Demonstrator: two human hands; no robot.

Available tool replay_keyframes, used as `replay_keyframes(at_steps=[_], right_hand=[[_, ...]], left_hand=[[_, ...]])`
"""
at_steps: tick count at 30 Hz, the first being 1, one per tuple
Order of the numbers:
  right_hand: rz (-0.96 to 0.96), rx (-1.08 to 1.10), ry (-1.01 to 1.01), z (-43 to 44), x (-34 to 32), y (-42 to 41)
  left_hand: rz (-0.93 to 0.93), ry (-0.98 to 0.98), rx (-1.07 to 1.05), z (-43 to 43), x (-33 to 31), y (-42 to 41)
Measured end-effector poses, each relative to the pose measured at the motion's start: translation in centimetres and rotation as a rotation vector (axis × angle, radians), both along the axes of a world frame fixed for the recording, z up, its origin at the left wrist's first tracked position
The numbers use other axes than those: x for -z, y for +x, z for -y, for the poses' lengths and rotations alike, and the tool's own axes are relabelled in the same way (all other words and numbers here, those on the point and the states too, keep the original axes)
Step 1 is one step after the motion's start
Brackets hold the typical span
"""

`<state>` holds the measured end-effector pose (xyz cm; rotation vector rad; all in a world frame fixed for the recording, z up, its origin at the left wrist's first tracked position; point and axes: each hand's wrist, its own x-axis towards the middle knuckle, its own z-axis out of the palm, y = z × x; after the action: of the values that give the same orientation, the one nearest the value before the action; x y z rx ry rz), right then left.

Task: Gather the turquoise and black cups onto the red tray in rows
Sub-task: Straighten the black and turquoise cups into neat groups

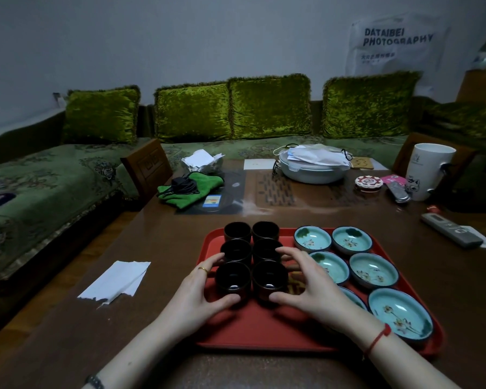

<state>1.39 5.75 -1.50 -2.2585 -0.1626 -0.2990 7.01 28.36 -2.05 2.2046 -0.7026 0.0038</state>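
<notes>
On the desk (166, 237), our left hand (205, 287) and right hand (300, 279) clasp six black cups (233, 276) on the red tray (253, 329) beside the turquoise cups (373, 269), apparently squaring rows; next, a gentle release.

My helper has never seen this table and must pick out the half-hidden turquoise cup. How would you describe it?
On the wooden table lies a red tray, with black cups on its left half and turquoise ones in two columns on its right. Take the left turquoise column's nearest cup. Alone among the six, it is mostly hidden behind the right hand, with only a rim sliver showing.
</notes>
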Motion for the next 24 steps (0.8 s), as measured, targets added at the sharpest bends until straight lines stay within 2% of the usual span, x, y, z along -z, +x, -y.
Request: replay_keyframes(at_steps=[6, 13, 19, 24], right_hand=[[0.079, 0.04, -0.022, 3.8, -2.0, -2.8], [-0.059, 0.141, -0.157, 10.0, -2.4, -7.5], [-0.127, 0.175, -0.148, 12.3, -1.2, -10.6], [-0.128, 0.164, -0.135, 12.9, -0.4, -11.8]], left_hand=[[0.237, -0.016, 0.05, 2.2, -2.2, -1.8], [0.381, 0.139, 0.179, 7.1, -1.9, -4.4], [0.428, 0.238, 0.288, 10.3, -0.3, -6.1], [0.349, 0.248, 0.296, 11.6, 1.0, -6.6]])
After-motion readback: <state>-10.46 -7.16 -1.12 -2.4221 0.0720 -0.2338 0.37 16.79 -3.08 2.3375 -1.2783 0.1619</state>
